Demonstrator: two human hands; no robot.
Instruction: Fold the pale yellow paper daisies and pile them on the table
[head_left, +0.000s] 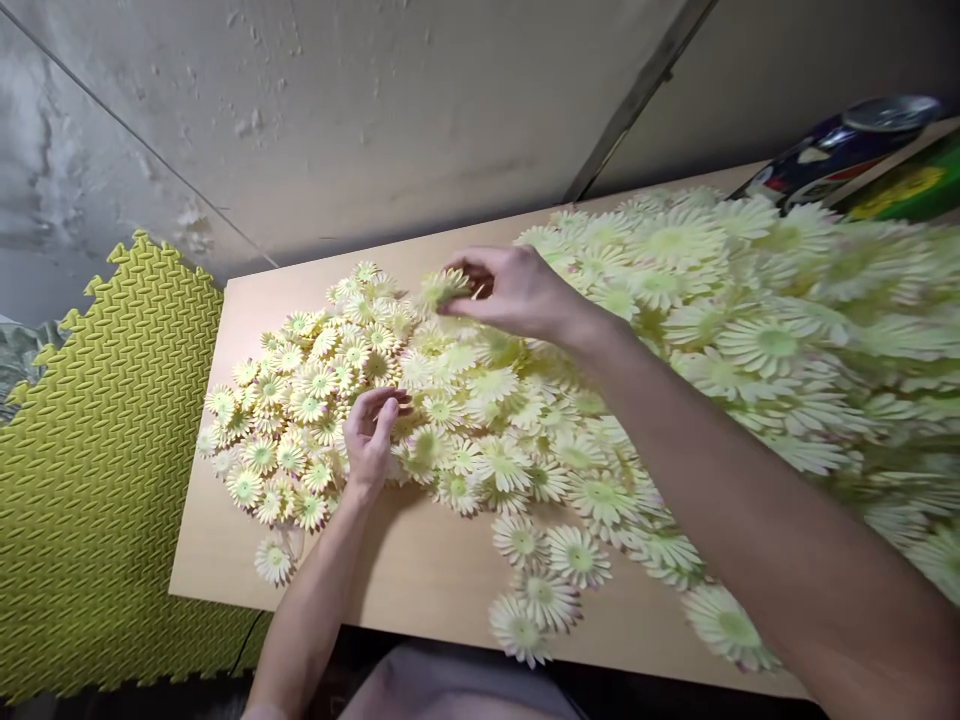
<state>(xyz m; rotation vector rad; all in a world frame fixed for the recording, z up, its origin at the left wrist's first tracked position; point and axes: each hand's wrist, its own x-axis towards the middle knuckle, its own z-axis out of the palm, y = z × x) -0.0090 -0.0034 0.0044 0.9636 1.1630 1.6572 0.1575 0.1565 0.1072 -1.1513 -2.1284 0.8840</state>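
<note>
My right hand (517,285) is raised over the upper part of the flower pile, its thumb and fingers pinching an artificial flower (441,288) with pale yellow-green petals. Lower and to the left, my left hand (370,430) hovers close to the flowers with fingers curled and thumb near them; whether anything sits between them is hidden. To its left lies a denser heap of small flower heads (311,405), some with purple-tinged petal tips. Larger, looser flower heads (772,345) spread across the right side, blurred toward the edge.
The light wooden tabletop (427,560) meets a stained grey wall (360,120) at the back. A yellow-green foam mat (112,470) stands along the left edge. A dark blue can (832,150) lies tilted at the back right beside a green item (915,185). Several flower heads (520,630) lie near the front edge.
</note>
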